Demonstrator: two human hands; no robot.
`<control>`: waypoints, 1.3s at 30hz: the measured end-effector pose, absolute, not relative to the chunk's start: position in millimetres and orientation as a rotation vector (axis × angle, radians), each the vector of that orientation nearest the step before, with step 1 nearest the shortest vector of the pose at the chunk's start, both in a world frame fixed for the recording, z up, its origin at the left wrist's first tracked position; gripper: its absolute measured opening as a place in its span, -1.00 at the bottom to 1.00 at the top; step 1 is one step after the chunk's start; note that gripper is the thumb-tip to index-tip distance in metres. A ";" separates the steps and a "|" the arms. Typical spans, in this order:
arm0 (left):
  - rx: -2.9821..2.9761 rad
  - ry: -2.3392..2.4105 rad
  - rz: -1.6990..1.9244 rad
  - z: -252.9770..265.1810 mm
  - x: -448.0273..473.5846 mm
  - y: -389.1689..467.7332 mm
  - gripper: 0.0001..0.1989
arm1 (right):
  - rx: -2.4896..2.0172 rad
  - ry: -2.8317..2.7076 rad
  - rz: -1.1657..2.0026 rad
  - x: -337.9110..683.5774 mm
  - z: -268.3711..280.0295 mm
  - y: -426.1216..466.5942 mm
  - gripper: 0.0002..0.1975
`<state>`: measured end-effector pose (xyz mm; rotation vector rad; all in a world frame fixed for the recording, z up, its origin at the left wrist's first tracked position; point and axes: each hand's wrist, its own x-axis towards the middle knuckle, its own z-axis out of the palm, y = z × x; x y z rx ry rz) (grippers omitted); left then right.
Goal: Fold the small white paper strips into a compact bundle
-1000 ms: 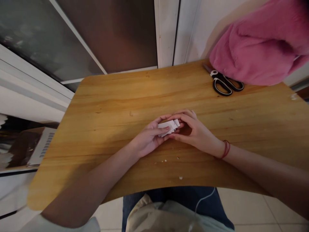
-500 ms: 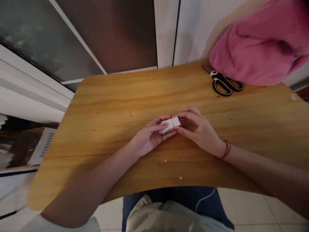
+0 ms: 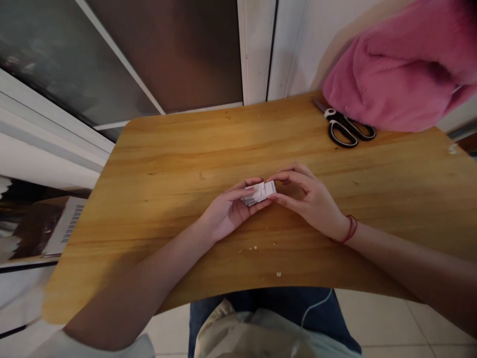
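A small stack of white paper slips (image 3: pixel 257 195) lies between my hands above the wooden table, its edges uneven and faint marks on the top slip. My left hand (image 3: pixel 227 211) is closed round the stack, with the thumb pressed on top and the fingers beneath and behind. My right hand (image 3: pixel 307 196) is at the stack's right end, its thumb and fingertips bent round the corners and touching the slips. A thin red band (image 3: pixel 350 229) circles my right wrist. The undersides of the slips are hidden by my left fingers.
On the wooden table (image 3: pixel 179 154), black-handled scissors (image 3: pixel 345 129) lie at the back right beside a pink plush cloth (image 3: pixel 391 79). Tiny white scraps (image 3: pixel 278 274) are scattered near the front edge. A cardboard box (image 3: pixel 63 226) stands on a shelf at the left.
The stack has shifted slightly left and tilted, so more of its layered edges show. Both hands stay in nearly the same place around it.
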<state>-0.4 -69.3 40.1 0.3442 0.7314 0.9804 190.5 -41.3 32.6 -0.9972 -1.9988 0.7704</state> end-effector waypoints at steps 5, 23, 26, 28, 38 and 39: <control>0.325 0.790 1.028 36.8 -0.4 -67.8 -0.83 | -0.998 -1.951 0.757 191.8 33.4 -41.0 -0.77; 0.162 0.823 1.046 37.7 -4.2 -64.0 -0.87 | -0.925 -1.770 0.716 194.0 33.6 -41.0 -0.77; 0.170 0.800 1.051 37.3 -4.6 -63.9 -0.85 | -0.920 -1.750 0.713 193.4 33.4 -41.3 -0.79; 0.180 0.793 1.055 37.6 -4.6 -63.9 -0.85 | -0.927 -1.753 0.720 193.4 33.1 -41.0 -0.80; 0.156 0.863 1.065 41.6 -2.9 -65.0 -0.82 | -0.902 -1.905 0.588 194.3 36.6 -40.3 -0.78; 0.159 0.858 1.064 41.4 -3.0 -65.3 -0.82 | -0.898 -1.910 0.582 194.2 36.9 -40.4 -0.78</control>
